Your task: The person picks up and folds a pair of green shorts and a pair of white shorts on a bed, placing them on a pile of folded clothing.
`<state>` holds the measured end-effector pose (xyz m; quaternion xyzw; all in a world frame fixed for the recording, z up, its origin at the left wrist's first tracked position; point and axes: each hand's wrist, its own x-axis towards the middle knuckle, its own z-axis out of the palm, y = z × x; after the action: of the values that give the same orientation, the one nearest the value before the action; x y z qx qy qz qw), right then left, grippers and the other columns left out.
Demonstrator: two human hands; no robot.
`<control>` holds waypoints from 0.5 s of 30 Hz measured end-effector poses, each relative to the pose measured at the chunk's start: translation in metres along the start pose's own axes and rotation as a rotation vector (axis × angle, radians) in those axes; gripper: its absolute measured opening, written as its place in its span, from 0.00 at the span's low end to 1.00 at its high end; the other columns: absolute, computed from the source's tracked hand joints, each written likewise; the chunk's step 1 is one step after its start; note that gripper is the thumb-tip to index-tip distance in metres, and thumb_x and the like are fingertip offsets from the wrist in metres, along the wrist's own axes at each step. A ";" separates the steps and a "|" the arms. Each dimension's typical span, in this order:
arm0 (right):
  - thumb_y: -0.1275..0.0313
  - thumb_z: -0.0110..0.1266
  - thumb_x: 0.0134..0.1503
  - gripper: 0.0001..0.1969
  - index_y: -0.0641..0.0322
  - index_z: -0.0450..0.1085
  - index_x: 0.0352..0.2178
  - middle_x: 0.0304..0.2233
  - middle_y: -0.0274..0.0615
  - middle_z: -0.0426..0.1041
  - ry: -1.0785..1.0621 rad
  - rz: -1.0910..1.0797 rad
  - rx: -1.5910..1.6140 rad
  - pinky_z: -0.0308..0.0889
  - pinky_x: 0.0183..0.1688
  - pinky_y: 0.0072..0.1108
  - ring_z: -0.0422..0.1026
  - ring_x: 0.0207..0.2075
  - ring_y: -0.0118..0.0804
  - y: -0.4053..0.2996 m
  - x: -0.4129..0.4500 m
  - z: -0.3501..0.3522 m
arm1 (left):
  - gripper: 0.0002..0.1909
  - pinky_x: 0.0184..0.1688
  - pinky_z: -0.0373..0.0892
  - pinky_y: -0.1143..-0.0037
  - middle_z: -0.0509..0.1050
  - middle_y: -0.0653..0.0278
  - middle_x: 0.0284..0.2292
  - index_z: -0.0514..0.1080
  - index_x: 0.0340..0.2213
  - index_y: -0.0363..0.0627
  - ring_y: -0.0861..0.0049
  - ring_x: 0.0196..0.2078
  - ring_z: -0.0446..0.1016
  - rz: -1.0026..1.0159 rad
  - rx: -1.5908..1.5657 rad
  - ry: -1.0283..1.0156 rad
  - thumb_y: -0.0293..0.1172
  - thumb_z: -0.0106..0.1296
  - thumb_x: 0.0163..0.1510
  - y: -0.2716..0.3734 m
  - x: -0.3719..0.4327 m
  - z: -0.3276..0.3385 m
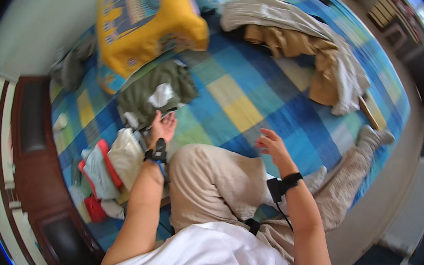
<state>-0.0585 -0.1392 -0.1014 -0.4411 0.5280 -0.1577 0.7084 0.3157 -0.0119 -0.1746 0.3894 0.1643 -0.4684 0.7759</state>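
My left hand (164, 128), palm up with its fingers apart, is at the near edge of a dark green garment (142, 93) with a white patch; whether it touches the cloth I cannot tell. My right hand (269, 143) hovers over the checked bedspread (235, 100), fingers partly bent and apart, with nothing seen in it. Both wrists wear black straps with small devices. Left of my left forearm lie a cream cloth (126, 158) and a light blue garment with red edges (100, 174).
A large yellow printed bag (146, 19) stands beyond the green garment. Beige and tan clothes (298, 28) lie across the far side of the bed. Grey cloth (73, 65) is by the wall, and a dark wooden headboard (32, 159) borders the left. My legs rest on the bed.
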 end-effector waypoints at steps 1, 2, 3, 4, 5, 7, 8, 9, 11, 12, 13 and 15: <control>0.64 0.47 0.52 0.22 0.57 0.58 0.48 0.32 0.34 0.69 -0.033 -0.011 -0.074 0.62 0.33 0.20 0.68 0.33 0.27 0.002 0.000 0.000 | 0.14 0.45 0.60 0.71 0.69 0.64 0.36 0.66 0.33 0.41 0.73 0.42 0.67 -0.015 0.083 0.004 0.39 0.46 0.52 0.007 0.007 -0.007; 0.63 0.48 0.51 0.23 0.57 0.58 0.49 0.34 0.35 0.69 -0.053 -0.018 -0.145 0.62 0.34 0.20 0.68 0.36 0.29 0.007 -0.001 -0.011 | 0.07 0.42 0.64 0.73 0.70 0.65 0.32 0.66 0.30 0.40 0.74 0.39 0.69 -0.040 0.174 0.001 0.31 0.43 0.51 0.004 0.009 -0.001; 0.63 0.48 0.51 0.23 0.57 0.58 0.49 0.34 0.35 0.69 -0.029 -0.029 -0.133 0.62 0.34 0.20 0.68 0.36 0.29 0.010 -0.004 -0.020 | 0.06 0.39 0.66 0.74 0.69 0.66 0.32 0.65 0.30 0.40 0.75 0.39 0.69 -0.077 0.235 0.048 0.26 0.41 0.49 0.010 0.015 -0.008; 0.63 0.48 0.51 0.23 0.57 0.59 0.48 0.36 0.36 0.69 -0.007 -0.059 -0.172 0.61 0.34 0.20 0.67 0.37 0.29 0.012 -0.008 -0.029 | 0.06 0.38 0.67 0.74 0.69 0.66 0.32 0.65 0.30 0.41 0.74 0.38 0.70 -0.085 0.271 0.092 0.25 0.40 0.48 0.013 0.019 -0.011; 0.63 0.49 0.50 0.23 0.58 0.59 0.48 0.37 0.37 0.69 0.015 -0.087 -0.207 0.61 0.35 0.19 0.67 0.38 0.30 0.016 -0.011 -0.037 | 0.06 0.38 0.66 0.74 0.69 0.66 0.31 0.65 0.30 0.42 0.74 0.38 0.69 -0.090 0.302 0.106 0.24 0.39 0.49 0.014 0.019 -0.011; 0.64 0.50 0.50 0.23 0.60 0.60 0.47 0.36 0.39 0.69 0.117 -0.100 -0.205 0.62 0.36 0.19 0.67 0.37 0.30 0.024 -0.023 -0.063 | 0.05 0.35 0.66 0.75 0.70 0.67 0.30 0.66 0.30 0.43 0.75 0.36 0.70 -0.145 0.538 0.074 0.27 0.42 0.50 0.016 0.012 0.002; 0.66 0.50 0.50 0.22 0.63 0.61 0.46 0.36 0.42 0.69 0.191 -0.103 -0.225 0.63 0.38 0.20 0.67 0.37 0.31 0.029 -0.030 -0.076 | 0.06 0.33 0.66 0.77 0.70 0.68 0.30 0.66 0.30 0.44 0.76 0.35 0.70 -0.150 0.612 0.019 0.30 0.43 0.50 0.017 0.007 0.009; 0.66 0.50 0.50 0.22 0.63 0.61 0.46 0.36 0.42 0.69 0.215 -0.109 -0.211 0.63 0.38 0.20 0.67 0.37 0.31 0.037 -0.035 -0.091 | 0.06 0.32 0.65 0.78 0.70 0.69 0.29 0.67 0.30 0.44 0.77 0.34 0.71 -0.156 0.685 -0.040 0.32 0.44 0.51 0.017 -0.004 0.024; 0.66 0.50 0.50 0.21 0.64 0.62 0.45 0.37 0.44 0.69 0.364 -0.163 -0.274 0.63 0.39 0.21 0.67 0.39 0.33 0.061 -0.046 -0.119 | 0.07 0.28 0.66 0.79 0.71 0.69 0.31 0.67 0.32 0.47 0.76 0.32 0.72 -0.098 0.702 -0.195 0.35 0.46 0.51 0.006 -0.036 0.065; 0.66 0.50 0.49 0.21 0.64 0.63 0.44 0.40 0.47 0.68 0.352 -0.129 -0.211 0.63 0.41 0.24 0.68 0.40 0.38 0.065 -0.054 -0.124 | 0.08 0.28 0.66 0.80 0.72 0.69 0.30 0.67 0.33 0.48 0.77 0.31 0.72 -0.046 0.670 -0.219 0.35 0.46 0.52 0.003 -0.054 0.086; 0.66 0.50 0.49 0.21 0.64 0.63 0.44 0.40 0.47 0.68 0.356 -0.135 -0.202 0.63 0.41 0.24 0.68 0.40 0.38 0.071 -0.053 -0.125 | 0.08 0.28 0.66 0.81 0.72 0.69 0.30 0.67 0.33 0.48 0.78 0.31 0.72 0.008 0.637 -0.243 0.35 0.47 0.52 -0.002 -0.073 0.110; 0.66 0.51 0.48 0.21 0.64 0.63 0.43 0.42 0.51 0.66 0.368 -0.282 -0.342 0.62 0.44 0.27 0.67 0.42 0.43 0.088 -0.040 -0.130 | 0.08 0.27 0.66 0.81 0.72 0.70 0.29 0.67 0.34 0.48 0.79 0.31 0.72 -0.011 0.592 -0.365 0.35 0.47 0.52 -0.020 -0.109 0.157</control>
<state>-0.2114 -0.1217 -0.1535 -0.5871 0.6001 -0.2405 0.4871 0.2261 -0.0713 -0.0153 0.5067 -0.1182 -0.5617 0.6433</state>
